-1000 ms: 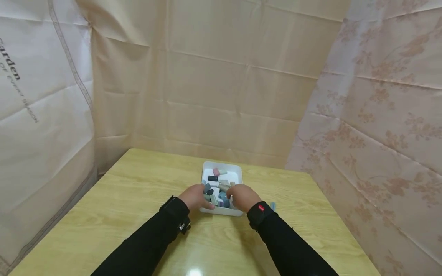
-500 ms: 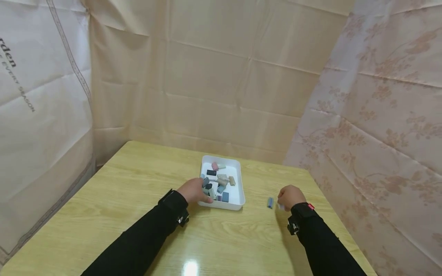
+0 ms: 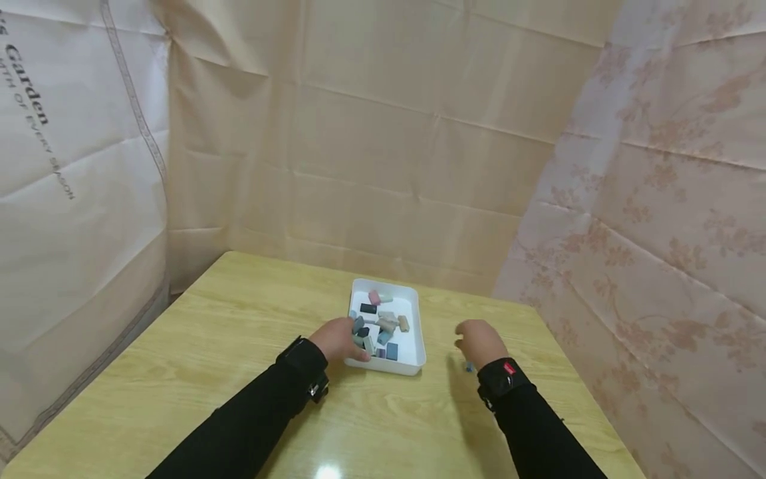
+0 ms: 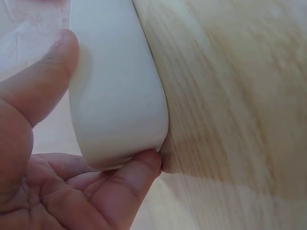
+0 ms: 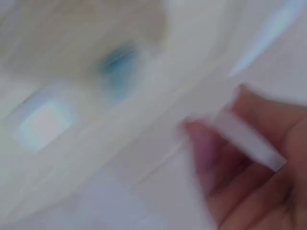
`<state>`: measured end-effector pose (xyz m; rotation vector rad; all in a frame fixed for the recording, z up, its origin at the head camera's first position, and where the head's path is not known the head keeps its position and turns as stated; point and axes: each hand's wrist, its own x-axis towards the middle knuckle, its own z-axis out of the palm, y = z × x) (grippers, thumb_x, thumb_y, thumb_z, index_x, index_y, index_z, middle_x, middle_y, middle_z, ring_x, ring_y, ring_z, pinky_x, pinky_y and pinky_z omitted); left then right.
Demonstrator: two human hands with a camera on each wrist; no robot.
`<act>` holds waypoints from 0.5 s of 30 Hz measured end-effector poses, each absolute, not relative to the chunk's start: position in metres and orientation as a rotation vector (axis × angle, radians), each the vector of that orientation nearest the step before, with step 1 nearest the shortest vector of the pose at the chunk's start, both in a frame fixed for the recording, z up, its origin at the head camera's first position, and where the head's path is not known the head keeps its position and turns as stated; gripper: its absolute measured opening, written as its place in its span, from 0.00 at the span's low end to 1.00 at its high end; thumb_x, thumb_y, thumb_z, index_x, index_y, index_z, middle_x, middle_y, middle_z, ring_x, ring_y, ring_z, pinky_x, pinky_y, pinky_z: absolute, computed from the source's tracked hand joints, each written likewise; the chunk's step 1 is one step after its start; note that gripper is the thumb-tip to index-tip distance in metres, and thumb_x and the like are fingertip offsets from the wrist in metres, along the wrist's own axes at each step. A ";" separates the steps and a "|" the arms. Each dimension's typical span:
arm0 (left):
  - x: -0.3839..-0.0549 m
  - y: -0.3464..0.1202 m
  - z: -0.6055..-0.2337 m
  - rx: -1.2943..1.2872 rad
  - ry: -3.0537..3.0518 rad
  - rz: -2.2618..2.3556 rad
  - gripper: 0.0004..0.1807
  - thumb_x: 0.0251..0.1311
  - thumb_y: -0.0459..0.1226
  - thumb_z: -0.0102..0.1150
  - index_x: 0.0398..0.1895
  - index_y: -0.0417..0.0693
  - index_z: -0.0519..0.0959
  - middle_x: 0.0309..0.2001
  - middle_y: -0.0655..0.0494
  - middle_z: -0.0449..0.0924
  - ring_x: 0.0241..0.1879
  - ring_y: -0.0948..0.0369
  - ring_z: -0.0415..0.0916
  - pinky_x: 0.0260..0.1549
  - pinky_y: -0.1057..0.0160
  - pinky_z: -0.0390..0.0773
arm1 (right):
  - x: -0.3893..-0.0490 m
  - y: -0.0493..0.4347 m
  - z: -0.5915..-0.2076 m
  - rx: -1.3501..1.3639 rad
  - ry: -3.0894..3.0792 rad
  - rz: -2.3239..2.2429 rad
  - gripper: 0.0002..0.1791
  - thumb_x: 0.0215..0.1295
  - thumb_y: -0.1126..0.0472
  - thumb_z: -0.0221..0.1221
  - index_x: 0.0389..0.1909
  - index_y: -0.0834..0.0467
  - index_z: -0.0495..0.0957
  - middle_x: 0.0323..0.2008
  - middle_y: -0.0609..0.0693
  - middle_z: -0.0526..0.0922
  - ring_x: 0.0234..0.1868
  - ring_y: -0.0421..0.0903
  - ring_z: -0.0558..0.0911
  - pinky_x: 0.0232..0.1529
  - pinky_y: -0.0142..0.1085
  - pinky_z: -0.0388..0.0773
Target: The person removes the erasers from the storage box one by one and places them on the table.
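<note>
A white rectangular tray [image 3: 411, 339] stands on the table with several small block-like pieces [image 3: 385, 323] inside, in grey, black, pink, beige and blue. My left hand [image 3: 336, 338] grips its near left corner. In the left wrist view, the thumb lies along the tray wall [image 4: 115, 86] and fingers curl under the bottom edge. My right hand [image 3: 480, 340] hovers right of the tray, fingers loosely bent and apart from the thumb, with nothing seen between them. Below it lies a blue piece [image 3: 469, 366]. The blurred right wrist view has a pale piece [image 5: 45, 127] beside that blue piece.
The wooden table [image 3: 251, 313] reaches back to a beige cloth [image 3: 371, 133]. A white cloth with print [image 3: 84, 199] hangs at the left and a floral one [image 3: 646, 219] at the right.
My right hand went from inside the tray to the table on the right, holding a pale piece, and now comes back leftward without it. The left hand stays at the tray corner.
</note>
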<state>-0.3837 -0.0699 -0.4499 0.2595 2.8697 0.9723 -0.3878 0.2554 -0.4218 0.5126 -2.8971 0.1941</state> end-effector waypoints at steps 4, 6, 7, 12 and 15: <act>-0.384 -0.071 -0.450 0.269 2.864 1.009 0.45 0.47 0.49 0.86 0.62 0.31 0.77 0.55 0.41 0.84 0.53 0.49 0.80 0.62 0.45 0.78 | -0.391 0.197 -0.421 1.009 -2.782 0.335 0.13 0.61 0.71 0.72 0.47 0.63 0.90 0.42 0.56 0.92 0.44 0.53 0.89 0.50 0.48 0.85; -0.383 -0.071 -0.451 0.287 2.865 1.015 0.44 0.47 0.49 0.86 0.61 0.31 0.77 0.54 0.41 0.84 0.52 0.49 0.80 0.61 0.45 0.78 | -0.393 0.178 -0.430 1.102 -2.801 0.398 0.13 0.61 0.70 0.73 0.47 0.62 0.91 0.42 0.55 0.92 0.44 0.51 0.89 0.50 0.47 0.85; -0.382 -0.071 -0.451 0.295 2.865 1.015 0.43 0.48 0.49 0.86 0.60 0.31 0.77 0.53 0.42 0.85 0.51 0.50 0.81 0.61 0.46 0.79 | -0.394 0.171 -0.435 1.105 -2.824 0.414 0.12 0.62 0.68 0.73 0.47 0.61 0.91 0.42 0.54 0.92 0.43 0.49 0.89 0.50 0.45 0.85; -0.379 -0.071 -0.452 0.292 2.866 1.012 0.43 0.48 0.49 0.86 0.60 0.32 0.78 0.53 0.42 0.84 0.50 0.51 0.80 0.59 0.45 0.79 | -0.401 0.154 -0.457 1.072 -2.834 0.415 0.09 0.57 0.67 0.76 0.40 0.59 0.92 0.37 0.50 0.92 0.38 0.44 0.86 0.45 0.42 0.84; -0.379 -0.074 -0.452 0.282 2.869 1.000 0.44 0.48 0.49 0.86 0.62 0.32 0.77 0.55 0.41 0.84 0.51 0.51 0.80 0.59 0.45 0.79 | -0.404 0.149 -0.459 1.100 -2.797 0.388 0.09 0.53 0.70 0.78 0.36 0.60 0.92 0.34 0.51 0.91 0.34 0.44 0.84 0.42 0.42 0.83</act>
